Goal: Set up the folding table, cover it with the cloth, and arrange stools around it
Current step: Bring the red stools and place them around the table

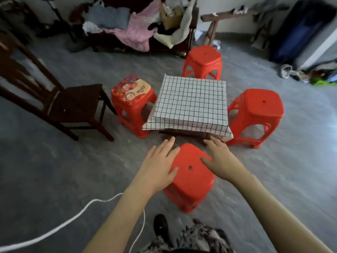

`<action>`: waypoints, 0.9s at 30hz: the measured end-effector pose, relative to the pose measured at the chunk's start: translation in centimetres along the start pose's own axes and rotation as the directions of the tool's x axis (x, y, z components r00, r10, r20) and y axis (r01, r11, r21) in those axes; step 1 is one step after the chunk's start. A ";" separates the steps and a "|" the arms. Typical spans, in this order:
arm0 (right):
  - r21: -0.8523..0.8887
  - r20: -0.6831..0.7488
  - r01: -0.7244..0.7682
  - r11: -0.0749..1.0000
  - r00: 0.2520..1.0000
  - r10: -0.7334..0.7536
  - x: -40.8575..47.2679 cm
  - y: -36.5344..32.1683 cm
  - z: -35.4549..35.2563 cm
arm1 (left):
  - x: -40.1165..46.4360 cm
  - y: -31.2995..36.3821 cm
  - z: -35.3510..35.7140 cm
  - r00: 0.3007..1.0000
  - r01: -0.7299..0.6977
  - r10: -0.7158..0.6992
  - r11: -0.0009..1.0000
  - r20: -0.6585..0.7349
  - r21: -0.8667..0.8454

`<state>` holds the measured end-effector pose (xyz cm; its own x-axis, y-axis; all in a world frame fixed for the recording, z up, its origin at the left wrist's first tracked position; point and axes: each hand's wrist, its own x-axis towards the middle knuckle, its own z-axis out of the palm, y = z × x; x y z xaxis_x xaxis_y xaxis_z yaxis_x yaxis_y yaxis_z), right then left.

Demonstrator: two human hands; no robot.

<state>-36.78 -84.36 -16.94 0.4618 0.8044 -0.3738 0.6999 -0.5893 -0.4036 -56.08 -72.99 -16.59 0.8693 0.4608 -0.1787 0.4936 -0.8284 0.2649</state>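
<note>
A low folding table stands mid-floor under a white cloth [191, 101] with a black grid; its dark frame [182, 133] shows below the near hem. Red plastic stools stand around it: one at the far side [204, 59], one on the right [262, 106], one with a printed seat on the left [130, 92]. A fourth red stool [191, 181] sits on the near side, right below me. My left hand [160, 163] lies flat on its left edge and my right hand [218, 157] on its right edge, fingers spread.
A dark wooden chair [76, 99] stands left of the printed stool. A white cable [60, 225] runs across the grey floor at bottom left. Piled clothes [131, 24] fill the back, a wooden bench [215, 17] is behind, bags at the right.
</note>
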 end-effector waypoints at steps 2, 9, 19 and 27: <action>0.013 -0.020 -0.059 0.998 0.998 0.059 0.1 -0.6 0.5 | 0.8 -1.7 1.2 0.998 -0.025 0.026 1.000 0.049 -0.003; 0.061 -0.018 -0.221 0.973 0.975 0.223 1.6 1.2 4.9 | 5.9 -5.4 8.5 0.948 -0.123 0.137 0.990 0.287 -0.065; -0.059 0.159 -0.343 0.937 0.924 0.348 8.5 8.8 21.4 | 13.0 -10.3 26.4 0.924 -0.090 0.106 0.994 0.369 -0.059; -0.072 0.198 -0.591 0.804 0.781 0.592 13.2 12.3 33.7 | 17.0 -11.2 38.7 0.990 -0.020 0.030 0.997 0.140 -0.076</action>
<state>-40.47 -83.49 -55.01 0.6676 0.2646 -0.6960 0.3288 -0.9434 -0.0432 -47.79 -68.21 -59.25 0.8716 0.3865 -0.3017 0.4770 -0.8105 0.3398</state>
